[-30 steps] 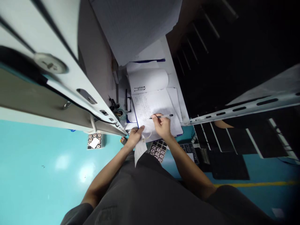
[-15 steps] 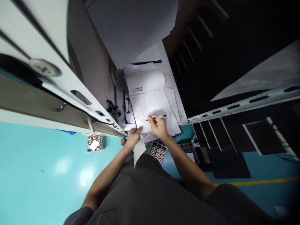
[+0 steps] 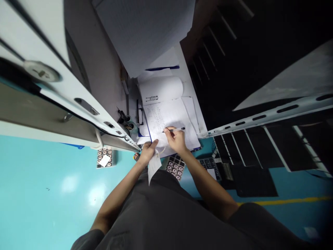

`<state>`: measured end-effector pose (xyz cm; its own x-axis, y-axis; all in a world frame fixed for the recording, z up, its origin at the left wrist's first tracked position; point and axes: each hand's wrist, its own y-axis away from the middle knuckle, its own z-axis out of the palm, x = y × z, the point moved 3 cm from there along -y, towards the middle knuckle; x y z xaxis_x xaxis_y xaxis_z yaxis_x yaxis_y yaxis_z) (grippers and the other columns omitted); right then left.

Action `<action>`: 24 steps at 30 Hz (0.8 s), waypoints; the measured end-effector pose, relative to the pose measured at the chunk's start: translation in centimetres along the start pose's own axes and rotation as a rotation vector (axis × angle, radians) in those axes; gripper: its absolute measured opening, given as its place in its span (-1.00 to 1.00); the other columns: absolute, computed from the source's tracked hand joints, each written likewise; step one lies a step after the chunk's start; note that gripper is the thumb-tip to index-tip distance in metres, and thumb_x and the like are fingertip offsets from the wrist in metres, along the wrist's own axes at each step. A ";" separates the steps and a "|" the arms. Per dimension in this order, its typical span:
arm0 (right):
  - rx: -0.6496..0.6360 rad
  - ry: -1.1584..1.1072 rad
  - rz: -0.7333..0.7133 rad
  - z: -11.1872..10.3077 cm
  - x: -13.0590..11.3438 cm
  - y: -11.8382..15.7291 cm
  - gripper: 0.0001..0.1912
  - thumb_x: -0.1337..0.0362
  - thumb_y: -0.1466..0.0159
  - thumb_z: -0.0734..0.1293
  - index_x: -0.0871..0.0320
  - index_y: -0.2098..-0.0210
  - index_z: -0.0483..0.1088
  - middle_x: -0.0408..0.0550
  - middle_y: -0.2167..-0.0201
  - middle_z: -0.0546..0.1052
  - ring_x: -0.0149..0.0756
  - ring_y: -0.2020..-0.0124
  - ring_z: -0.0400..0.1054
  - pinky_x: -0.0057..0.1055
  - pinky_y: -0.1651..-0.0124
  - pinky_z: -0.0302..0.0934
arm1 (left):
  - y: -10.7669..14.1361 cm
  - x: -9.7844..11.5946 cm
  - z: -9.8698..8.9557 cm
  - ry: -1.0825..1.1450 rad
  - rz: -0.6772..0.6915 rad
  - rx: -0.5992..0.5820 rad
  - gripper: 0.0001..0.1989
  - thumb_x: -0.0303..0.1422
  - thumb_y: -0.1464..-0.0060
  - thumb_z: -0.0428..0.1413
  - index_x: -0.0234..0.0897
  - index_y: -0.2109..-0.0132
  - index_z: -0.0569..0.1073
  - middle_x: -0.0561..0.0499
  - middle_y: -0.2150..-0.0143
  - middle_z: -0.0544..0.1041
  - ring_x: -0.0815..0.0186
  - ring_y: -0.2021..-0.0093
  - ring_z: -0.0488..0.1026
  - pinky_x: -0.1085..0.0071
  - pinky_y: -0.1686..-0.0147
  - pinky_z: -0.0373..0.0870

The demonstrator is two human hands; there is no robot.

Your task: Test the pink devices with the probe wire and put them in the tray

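An open ledger of ruled sheets (image 3: 171,114) lies on a narrow white shelf, with columns of handwriting on the left of its page. My right hand (image 3: 177,140) grips a pen (image 3: 178,129), its tip on or just over the written page. At the page's lower left edge, my left hand (image 3: 148,152) is closed on a paper slip (image 3: 154,166) that hangs down toward my body. A thin pale strip curls up beside the slip. The turned-back pages (image 3: 161,88) curve over at the top of the ledger.
Left of the ledger stand a pen cup (image 3: 132,126) and a pair of glasses (image 3: 141,116). A slotted metal upright (image 3: 88,106) rises close on the left, dark racks (image 3: 249,149) on the right. Trays of round parts (image 3: 105,156) sit low by the floor.
The view has shifted very slightly. Both hands keep their hold, and the pen stays at nearly the same spot on the page.
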<state>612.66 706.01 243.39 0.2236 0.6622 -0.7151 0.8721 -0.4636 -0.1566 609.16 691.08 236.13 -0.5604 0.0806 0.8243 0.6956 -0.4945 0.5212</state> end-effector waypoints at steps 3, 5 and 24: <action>-0.005 0.000 0.000 -0.1 -0.1 -0.1 -0.57 -0.07 -0.40 0.22 0.12 0.37 0.45 -0.18 0.67 0.34 -0.35 0.64 0.23 -0.39 0.49 0.06 | 0.0 0.0 0.0 -0.004 0.001 -0.001 -0.41 0.12 0.08 0.22 -0.16 0.61 0.11 0.15 0.63 0.05 0.40 0.52 0.03 0.37 0.46 -0.02; -0.013 -0.005 -0.004 -0.1 -0.2 -0.1 -0.57 -0.06 -0.40 0.23 0.12 0.38 0.45 -0.18 0.68 0.33 -0.36 0.64 0.22 -0.39 0.49 0.06 | 0.0 0.0 0.0 -0.005 0.000 -0.004 -0.41 0.13 0.08 0.22 -0.16 0.61 0.12 0.15 0.63 0.06 0.40 0.52 0.03 0.37 0.46 -0.02; 0.292 -0.247 0.062 -3.4 0.8 -0.9 -0.56 -0.11 -0.36 0.30 0.16 0.27 0.48 -0.17 0.56 0.41 -0.39 0.56 0.27 -0.43 0.48 0.18 | 0.0 -0.1 0.0 -0.010 0.000 0.005 -0.42 0.14 0.10 0.21 -0.16 0.58 0.12 0.16 0.60 0.07 0.39 0.50 0.05 0.37 0.43 0.02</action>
<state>613.49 708.94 245.29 0.1290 0.4827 -0.8662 0.6915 -0.6698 -0.2703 609.20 691.09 236.00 -0.5560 0.0889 0.8264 0.6980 -0.4899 0.5223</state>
